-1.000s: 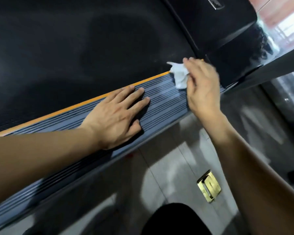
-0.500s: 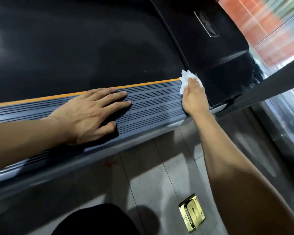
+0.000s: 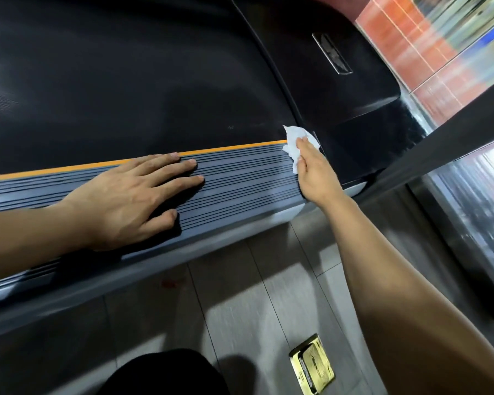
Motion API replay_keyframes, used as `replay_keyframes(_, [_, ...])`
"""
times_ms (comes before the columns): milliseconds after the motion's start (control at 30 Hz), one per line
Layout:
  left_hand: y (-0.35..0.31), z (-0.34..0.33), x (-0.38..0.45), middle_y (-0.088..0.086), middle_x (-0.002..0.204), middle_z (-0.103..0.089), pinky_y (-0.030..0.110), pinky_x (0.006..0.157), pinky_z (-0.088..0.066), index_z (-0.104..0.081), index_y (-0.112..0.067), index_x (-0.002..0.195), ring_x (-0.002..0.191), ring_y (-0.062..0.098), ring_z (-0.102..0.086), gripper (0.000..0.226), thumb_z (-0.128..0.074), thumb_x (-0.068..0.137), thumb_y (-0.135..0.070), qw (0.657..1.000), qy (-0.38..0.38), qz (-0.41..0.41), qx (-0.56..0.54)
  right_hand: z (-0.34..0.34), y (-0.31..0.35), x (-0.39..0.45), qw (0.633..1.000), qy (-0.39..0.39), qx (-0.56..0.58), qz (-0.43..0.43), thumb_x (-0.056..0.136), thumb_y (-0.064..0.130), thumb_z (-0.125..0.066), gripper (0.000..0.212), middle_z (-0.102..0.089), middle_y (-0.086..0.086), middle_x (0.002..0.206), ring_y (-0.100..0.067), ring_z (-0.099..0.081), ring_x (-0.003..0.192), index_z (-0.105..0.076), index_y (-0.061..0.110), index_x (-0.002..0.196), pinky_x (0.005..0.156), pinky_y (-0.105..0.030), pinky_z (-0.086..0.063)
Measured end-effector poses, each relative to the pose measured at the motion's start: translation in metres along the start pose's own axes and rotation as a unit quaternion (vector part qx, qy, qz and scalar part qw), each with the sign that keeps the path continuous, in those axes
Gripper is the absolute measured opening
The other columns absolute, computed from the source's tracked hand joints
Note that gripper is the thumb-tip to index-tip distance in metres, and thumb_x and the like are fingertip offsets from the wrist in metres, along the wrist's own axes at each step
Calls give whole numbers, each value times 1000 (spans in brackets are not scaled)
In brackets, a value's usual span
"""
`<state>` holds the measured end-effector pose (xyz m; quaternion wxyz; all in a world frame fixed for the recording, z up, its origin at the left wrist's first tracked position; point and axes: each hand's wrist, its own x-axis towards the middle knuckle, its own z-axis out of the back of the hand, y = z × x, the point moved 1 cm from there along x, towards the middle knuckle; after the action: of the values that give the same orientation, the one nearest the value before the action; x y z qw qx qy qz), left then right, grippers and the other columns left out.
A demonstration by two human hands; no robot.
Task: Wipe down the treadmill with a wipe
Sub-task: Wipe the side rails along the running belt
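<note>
White crumpled wipe point(image 3: 294, 143) sits at the far end of the grey ribbed side rail point(image 3: 240, 189) of the black treadmill point(image 3: 126, 81), right where the rail meets the glossy black motor cover point(image 3: 340, 89). The right hand point(image 3: 314, 172) holds it against the surface there; fingers point away from the camera and lie over the wipe, but whether they curl round it or just press cannot be told (the hand's back hides them). A corner of the wipe sticks out past the fingertips onto the black running belt point(image 3: 111, 95).

Left hand point(image 3: 131, 201) lies flat on the rail, fingers straight and spread, thumb near the rail's outer edge, holding nothing. Its fingertips stop well short of the wipe, leaving a bare stretch of ribbed rail between the two hands.

A thin orange stripe point(image 3: 226, 148) runs along the rail's inner edge beside the belt. The rail's outer edge drops to a grey tiled floor point(image 3: 268, 295), where a brass floor socket cover point(image 3: 311, 366) sits near the right forearm.
</note>
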<state>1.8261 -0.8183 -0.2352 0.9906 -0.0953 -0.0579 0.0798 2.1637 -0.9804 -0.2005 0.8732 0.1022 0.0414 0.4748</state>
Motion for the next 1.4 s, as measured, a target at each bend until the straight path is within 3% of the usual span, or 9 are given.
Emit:
replay_keyframes(200, [0,0,0,-1,170,-20,40,126,-12,-22,-30,163,158,21,-13,71,-12,102,-63,1000,2,-1,-6,-10,27,2,996,-29,52,-65,103,3,-37,48,-42,-16,155,-29,-40,142,-39,4,151,114,-35,-31])
replay_keyframes(400, [-1,2,0,1,168,-25,41,125,-15,-25,-28,162,156,24,-20,67,-20,102,-58,1000,4,0,-5,-37,84,-36,975,74,89,189,103,6,-33,56,-27,-4,165,-17,-23,153,-31,13,158,126,-31,-16])
replay_keyframes(467, [-1,1,-1,-1,169,-22,39,126,-12,-23,-30,163,157,22,-16,67,-21,102,-58,1000,-2,1,-5,-26,46,-21,988,49,87,120,105,13,-30,52,-30,-6,163,-21,-30,150,-34,14,157,124,-34,-22])
replay_keyframes(600, [-2,1,-2,-2,169,-21,38,126,-11,-23,-30,163,158,20,-14,66,-22,102,-58,1000,-7,4,-8,-11,-9,2,996,31,26,-84,111,24,-22,53,-7,-6,169,-17,-5,156,-13,10,161,124,-29,2])
replay_keyframes(867, [0,3,0,0,169,-24,43,125,-18,-25,-30,162,157,22,-18,67,-28,100,-56,1000,0,2,-18,-27,73,-50,996,-30,7,89,98,26,-30,56,-47,-2,155,-16,-41,144,-46,13,150,125,-36,-17])
replay_keyframes(967, [-1,4,-2,-1,169,-23,41,125,-16,-25,-30,162,157,22,-18,67,-28,100,-56,1000,-1,6,-19,-9,63,-36,991,-90,-16,99,82,5,-54,46,-71,-5,120,-33,-61,112,-68,19,124,101,-47,-46])
replay_keyframes(1033, [-2,5,-2,-1,169,-23,40,125,-16,-25,-30,162,157,22,-18,68,-28,100,-57,1000,-2,8,-19,-2,54,-31,993,-96,-54,53,74,-7,-56,50,-68,-2,98,-35,-59,95,-66,22,114,80,-44,-47])
replay_keyframes(1233, [-2,5,-2,0,168,-25,40,124,-16,-28,-29,162,156,22,-21,67,-30,100,-55,1000,-5,8,-20,-4,64,-35,993,-91,-58,-51,99,36,-25,48,-61,-10,113,-36,-53,99,-64,16,118,84,-44,-38])
replay_keyframes(1400, [-1,5,-2,-3,169,-21,45,125,-22,-23,-32,162,158,18,-14,68,-28,100,-57,999,-1,5,-34,-9,87,-14,985,-61,-95,-133,106,40,-36,44,-50,-12,133,-33,-46,117,-42,25,148,95,-47,-40])
